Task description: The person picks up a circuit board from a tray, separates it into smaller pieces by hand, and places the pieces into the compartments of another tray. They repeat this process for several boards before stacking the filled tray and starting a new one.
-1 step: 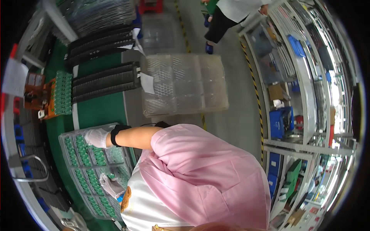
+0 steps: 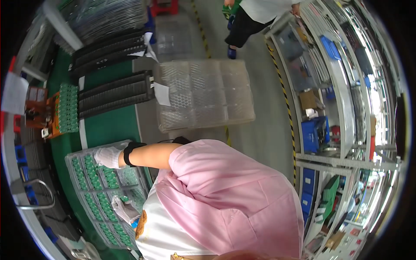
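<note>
Both gloved hands, right hand [image 2: 107, 157] and left hand [image 2: 123, 209], resting on clear tray [image 2: 73, 161] of small green parts [image 2: 100, 203] (grip unclear), likely light, flimsy, best lifted by opposite rims.

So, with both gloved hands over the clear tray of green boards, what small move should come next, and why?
Probably lower the left hand so the small green piece at its fingertips meets a pocket of the clear tray. The right hand rests on the tray's far part, which may steady it, and the green boards fill most pockets. Whether the left fingers grip that piece is unclear.
</note>
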